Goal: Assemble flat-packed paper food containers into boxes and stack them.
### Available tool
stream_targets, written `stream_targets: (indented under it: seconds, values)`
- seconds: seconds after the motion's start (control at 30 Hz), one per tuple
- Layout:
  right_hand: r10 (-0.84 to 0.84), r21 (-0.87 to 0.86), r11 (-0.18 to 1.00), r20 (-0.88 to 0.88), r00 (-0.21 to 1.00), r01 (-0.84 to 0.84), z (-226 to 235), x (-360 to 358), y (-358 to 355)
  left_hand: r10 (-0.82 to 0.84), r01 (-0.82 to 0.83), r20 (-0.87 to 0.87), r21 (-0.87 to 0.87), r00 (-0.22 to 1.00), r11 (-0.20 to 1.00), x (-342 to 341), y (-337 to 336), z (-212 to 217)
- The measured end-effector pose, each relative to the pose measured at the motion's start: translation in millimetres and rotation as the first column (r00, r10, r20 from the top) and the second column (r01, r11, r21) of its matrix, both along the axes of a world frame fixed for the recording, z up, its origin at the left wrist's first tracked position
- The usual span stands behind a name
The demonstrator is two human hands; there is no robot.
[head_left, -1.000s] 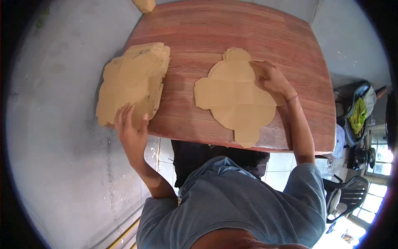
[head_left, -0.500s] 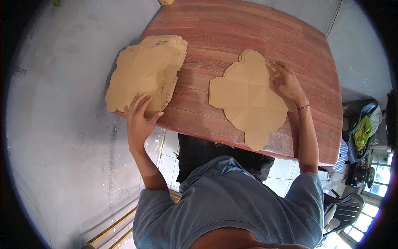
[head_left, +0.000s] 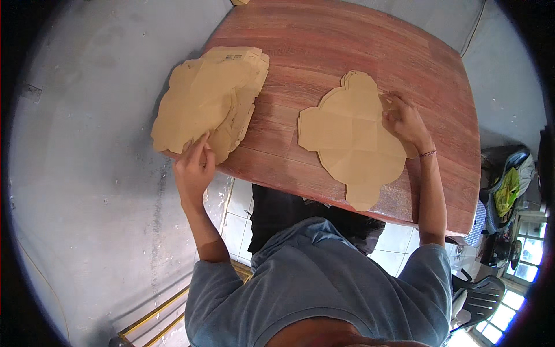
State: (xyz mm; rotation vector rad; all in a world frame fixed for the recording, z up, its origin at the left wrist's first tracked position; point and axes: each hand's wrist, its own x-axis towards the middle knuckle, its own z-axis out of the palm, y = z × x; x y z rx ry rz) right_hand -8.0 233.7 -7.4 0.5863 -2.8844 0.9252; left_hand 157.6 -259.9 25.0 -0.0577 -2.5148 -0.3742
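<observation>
While the left hand [head_left: 193, 170] pinches a cardboard sheet [head_left: 196, 98], the right hand [head_left: 407, 124] rests beside another pile

Where the sheet lies, on top of the left stack [head_left: 250, 65], its right side bows up slightly. It is plain brown card, cut flat with rounded and squared flaps. The left hand is at the stack's near edge, fingertips and thumb drawn together on the sheet's margin.

To the right, well apart from that stack, lies the right stack [head_left: 352, 136], several cut-outs with crease lines crossing in the middle and flaps sticking out, their edges not quite aligned. The right hand is at its right edge, fingers loosely bent and apart, gripping nothing visible; a thin bracelet [head_left: 428, 153] circles the wrist.

Both stacks lie on a reddish-brown wood-grain table [head_left: 312, 46]. A grey wall [head_left: 104, 144] runs along the left. Below, the person wears a grey-blue shirt [head_left: 329, 277] and dark trousers [head_left: 283, 214], above pale floor tiles [head_left: 236, 217]. At the lower right are a dark chair [head_left: 483, 301] and bright windows [head_left: 500, 315]; higher up hangs a yellow-green cloth [head_left: 507, 191].
</observation>
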Motion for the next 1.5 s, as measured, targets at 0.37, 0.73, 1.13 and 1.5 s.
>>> stream_targets:
  seconds: [0.37, 0.73, 1.13, 1.5]
  values:
    - [-0.042, -0.030, 0.999, -0.193, 0.980, 0.037, -9, -6, 4, 0.351, -0.263, -0.545, 0.235, 0.761, 0.936, -38, -39, 56]
    - [0.496, -0.811, 0.581, 0.419, 0.761, 0.068, 31, 23, -10, -0.483, 0.475, -0.153, -0.088, 0.862, 0.875, -34, 208, 82]
    - [0.068, -0.340, 0.932, 0.511, 0.857, 0.129, 11, 4, -9, -0.732, 0.681, 0.025, 0.345, 0.681, 0.646, -21, 291, -13]
    - [0.167, -0.812, 0.453, 0.484, 0.859, 0.370, 28, -4, 15, -0.425, 0.448, -0.151, 0.203, 0.893, 0.871, -22, 212, -2]
